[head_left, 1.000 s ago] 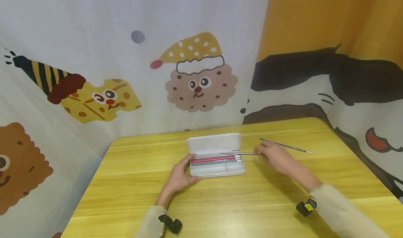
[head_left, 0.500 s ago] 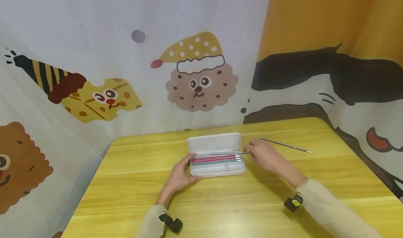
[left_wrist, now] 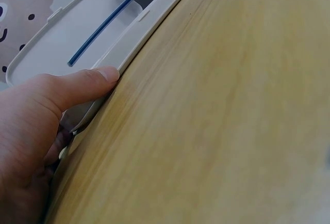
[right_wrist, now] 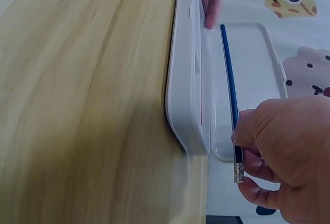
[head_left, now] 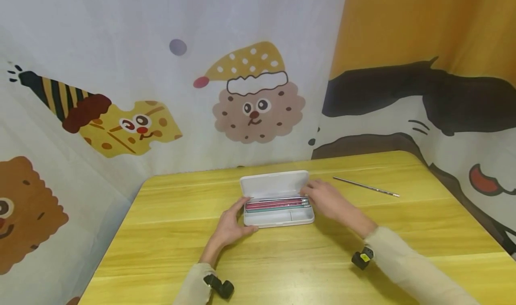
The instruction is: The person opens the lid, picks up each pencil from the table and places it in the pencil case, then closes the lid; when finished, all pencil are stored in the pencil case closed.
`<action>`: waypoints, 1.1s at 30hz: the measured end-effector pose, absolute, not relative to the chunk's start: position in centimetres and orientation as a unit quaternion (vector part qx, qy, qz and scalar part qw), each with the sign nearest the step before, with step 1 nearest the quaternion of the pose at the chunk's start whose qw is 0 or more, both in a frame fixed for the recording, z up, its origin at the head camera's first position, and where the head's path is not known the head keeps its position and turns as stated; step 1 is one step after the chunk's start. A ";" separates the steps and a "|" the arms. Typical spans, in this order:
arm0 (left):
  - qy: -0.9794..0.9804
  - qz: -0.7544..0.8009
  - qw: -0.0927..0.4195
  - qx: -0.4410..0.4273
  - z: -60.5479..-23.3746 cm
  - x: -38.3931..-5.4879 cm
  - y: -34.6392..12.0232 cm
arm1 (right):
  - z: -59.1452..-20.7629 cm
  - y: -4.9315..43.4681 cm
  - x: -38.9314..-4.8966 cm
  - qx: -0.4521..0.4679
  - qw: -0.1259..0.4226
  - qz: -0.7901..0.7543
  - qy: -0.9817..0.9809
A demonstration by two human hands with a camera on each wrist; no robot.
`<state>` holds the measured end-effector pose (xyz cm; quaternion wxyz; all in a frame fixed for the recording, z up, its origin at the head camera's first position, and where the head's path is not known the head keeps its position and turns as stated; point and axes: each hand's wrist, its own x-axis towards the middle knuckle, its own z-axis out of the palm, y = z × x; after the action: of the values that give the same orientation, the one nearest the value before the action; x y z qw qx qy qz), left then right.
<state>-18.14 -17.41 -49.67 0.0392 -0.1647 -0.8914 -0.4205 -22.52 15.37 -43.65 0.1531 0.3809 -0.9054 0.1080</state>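
Observation:
An open white pencil case (head_left: 266, 219) lies on the table with its lid (head_left: 274, 186) tipped back. Several pink and green pencils (head_left: 276, 203) lie in its long rear compartment. My left hand (head_left: 229, 228) holds the case's left end, thumb on the front side and fingers toward the back. In my right hand (head_left: 328, 199) a dark blue pencil (right_wrist: 230, 74) is pinched near its metal eraser end. The right wrist view shows that pencil in front of the lid; in the head view it is over the rear compartment, parallel to the others. I cannot tell whether it touches them.
A single dark pencil (head_left: 366, 186) lies slantwise on the wooden table (head_left: 274, 269), to the right behind my right hand. Along the table's back edge hangs a curtain (head_left: 193, 130) printed with cartoon figures. The case's front and small right compartments hold nothing visible.
My right hand has moved left with the pencil, carrying it from beyond the case's right end to over the rear compartment. My left hand and the case have stayed put.

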 end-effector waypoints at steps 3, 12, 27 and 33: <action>-0.894 -0.414 0.038 -0.165 -49.7 -18.2 -17.4 | -43.8 14.9 -22.7 0.385 0.157 0.103 -0.904; -0.890 -0.424 0.032 -0.164 -49.6 -18.1 -17.4 | -44.1 13.7 -22.9 0.386 0.160 0.099 -0.903; -0.897 -0.414 0.029 -0.151 -49.9 -18.2 -17.4 | -44.6 11.9 -23.0 0.377 0.142 0.081 -0.911; -0.889 -0.429 0.024 -0.157 -49.9 -18.2 -17.4 | -45.0 11.5 -23.1 0.379 0.156 0.070 -0.909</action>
<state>-18.21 -17.40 -49.89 0.0241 -0.1570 -0.8894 -0.4286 -23.14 11.46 -45.03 0.1561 0.3792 -0.9094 0.0702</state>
